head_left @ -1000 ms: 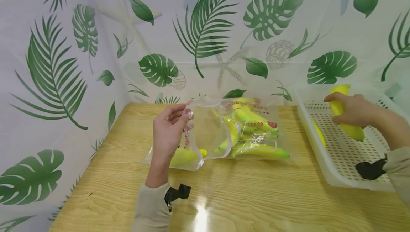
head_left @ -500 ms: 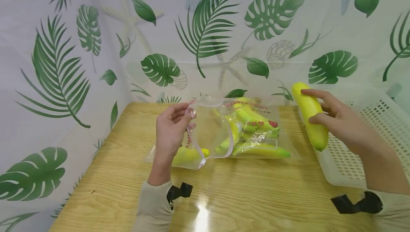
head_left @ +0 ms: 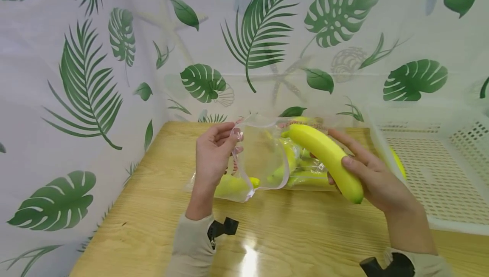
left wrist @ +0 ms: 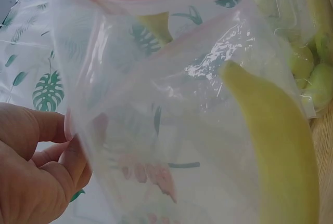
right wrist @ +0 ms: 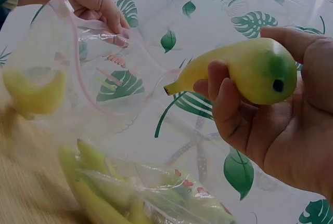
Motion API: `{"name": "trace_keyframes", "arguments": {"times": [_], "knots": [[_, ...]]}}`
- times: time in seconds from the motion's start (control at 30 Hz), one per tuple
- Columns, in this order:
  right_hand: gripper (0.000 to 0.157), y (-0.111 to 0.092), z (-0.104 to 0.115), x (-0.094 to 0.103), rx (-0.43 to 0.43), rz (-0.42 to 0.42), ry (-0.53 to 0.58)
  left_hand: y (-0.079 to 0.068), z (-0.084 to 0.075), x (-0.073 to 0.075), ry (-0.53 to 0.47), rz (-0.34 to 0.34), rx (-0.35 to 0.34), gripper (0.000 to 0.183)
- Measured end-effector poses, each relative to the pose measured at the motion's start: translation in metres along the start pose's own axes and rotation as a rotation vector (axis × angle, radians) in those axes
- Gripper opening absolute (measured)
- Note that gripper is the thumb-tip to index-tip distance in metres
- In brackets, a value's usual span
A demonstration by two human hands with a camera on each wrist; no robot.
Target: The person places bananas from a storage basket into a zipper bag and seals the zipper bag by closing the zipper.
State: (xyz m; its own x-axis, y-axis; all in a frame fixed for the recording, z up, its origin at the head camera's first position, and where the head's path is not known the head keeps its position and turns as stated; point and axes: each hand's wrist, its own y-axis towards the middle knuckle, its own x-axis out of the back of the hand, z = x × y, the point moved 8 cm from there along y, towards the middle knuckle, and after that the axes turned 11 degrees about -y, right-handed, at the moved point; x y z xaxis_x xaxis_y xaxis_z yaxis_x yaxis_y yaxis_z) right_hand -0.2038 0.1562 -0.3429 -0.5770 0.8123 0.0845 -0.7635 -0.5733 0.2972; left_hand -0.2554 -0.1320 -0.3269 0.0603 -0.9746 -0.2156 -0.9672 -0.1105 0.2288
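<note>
My left hand [head_left: 214,154] pinches the rim of a clear zip bag [left wrist: 156,94] between thumb and fingers. The bag's mouth gapes towards the right, and one yellow banana [left wrist: 283,151] lies inside it. In my right hand [head_left: 380,181] I grip another banana [head_left: 322,154], its stem end pointing left at the bag mouth and apart from it. The right wrist view shows its green tip with a dark spot facing the camera. Below and behind this banana lies a second clear bag [right wrist: 177,187] with several bananas, partly hidden in the head view.
A white perforated plastic basket [head_left: 456,226] stands at the right of the wooden table [head_left: 305,234]. A yellow banana [head_left: 398,163] shows by its left wall. A leaf-patterned cloth [head_left: 153,56] rises behind and along the left side.
My right hand has lifted the banana out of the basket and carried it left to the front of the bag mouth, turning its stem leftward. My left hand keeps pinching the bag rim.
</note>
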Motion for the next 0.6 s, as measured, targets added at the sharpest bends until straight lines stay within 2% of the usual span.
{"name": "trace_keyframes", "arguments": {"times": [0.17, 0.27, 0.37, 0.5, 0.6], "knots": [[0.054, -0.002, -0.008, -0.006, 0.028, 0.051, -0.001, -0.002, 0.003, -0.002, -0.006, -0.001, 0.017, 0.029], [0.052, 0.002, -0.009, -0.008, 0.021, 0.038, 0.007, -0.002, 0.0, -0.002, -0.004, -0.002, 0.012, 0.028], [0.05, 0.008, -0.004, -0.007, 0.052, 0.016, 0.081, -0.002, -0.003, -0.003, -0.003, 0.004, 0.006, 0.028], [0.055, 0.012, 0.0, -0.004, 0.114, -0.01, 0.24, -0.001, -0.003, -0.004, -0.004, 0.007, 0.007, 0.027], [0.051, 0.014, -0.011, -0.005, 0.03, -0.078, 0.194, -0.002, -0.002, -0.005, 0.004, 0.008, 0.01, 0.026]]}}
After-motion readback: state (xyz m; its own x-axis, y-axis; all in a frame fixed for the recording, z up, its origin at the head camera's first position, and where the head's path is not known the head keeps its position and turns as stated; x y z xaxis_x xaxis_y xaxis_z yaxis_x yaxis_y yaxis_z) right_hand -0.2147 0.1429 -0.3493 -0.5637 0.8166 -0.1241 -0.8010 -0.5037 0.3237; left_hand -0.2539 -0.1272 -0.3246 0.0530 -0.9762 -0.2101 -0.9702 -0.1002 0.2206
